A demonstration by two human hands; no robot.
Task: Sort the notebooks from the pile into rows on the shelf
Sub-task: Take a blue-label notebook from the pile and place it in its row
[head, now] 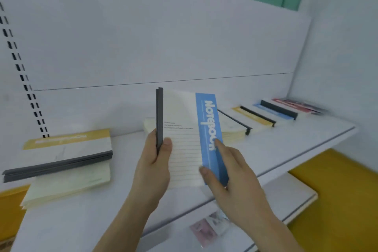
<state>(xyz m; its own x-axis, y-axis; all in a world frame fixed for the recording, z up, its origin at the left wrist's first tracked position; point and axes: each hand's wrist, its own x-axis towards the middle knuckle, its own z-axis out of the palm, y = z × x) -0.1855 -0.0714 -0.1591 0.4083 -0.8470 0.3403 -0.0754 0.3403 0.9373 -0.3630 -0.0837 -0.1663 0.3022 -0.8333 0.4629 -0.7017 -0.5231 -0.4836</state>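
Holding blue notebook (190, 135) upright | left hand (155, 161) gripping spine | right hand (229, 172) touching cover

One readable word, on the held notebook's blue band

The blue-banded notebook (190, 139) is showing "Notebook" in large white letters running lengthwise along the blue stripe on its cover; the last letters are blurring near the fingertip of the right hand (231, 172) touching that stripe. A few lines of small dark print are sitting on the cream part of the same cover, above the ruled lines, too small to make out. The yellow-banded notebook (67, 145) topping the pile at left is carrying white lettering on its yellow stripe, smeared past reading.
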